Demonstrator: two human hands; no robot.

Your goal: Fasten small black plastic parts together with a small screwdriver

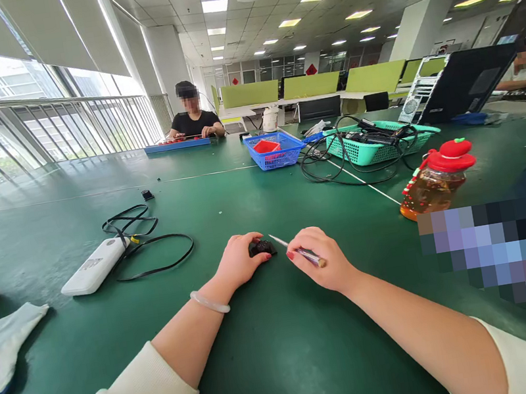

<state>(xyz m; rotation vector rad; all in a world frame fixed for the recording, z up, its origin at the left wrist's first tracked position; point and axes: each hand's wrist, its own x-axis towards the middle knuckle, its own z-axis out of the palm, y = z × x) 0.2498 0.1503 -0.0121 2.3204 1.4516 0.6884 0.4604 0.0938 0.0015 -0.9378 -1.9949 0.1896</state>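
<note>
On the green table in the head view, my left hand (240, 259) is closed, thumb and fingers around a small black block-like part (264, 247) with a textured top. Its exact kind is too small to make out. My right hand (321, 257) grips a slim pointed metal tool (310, 257), silvery with a brownish butt end. The tool's thin tip points up and left, close to the black part; I cannot tell whether they touch. My fingers cover part of both things.
Left lie a white power bank (96, 267), a black cable (174, 264) and a pale cloth (9, 344). Ahead are a blue basket (276, 157) and a green basket (370, 153) with cables. A red-lidded bottle (436, 186) stands right. A person (195, 122) sits across.
</note>
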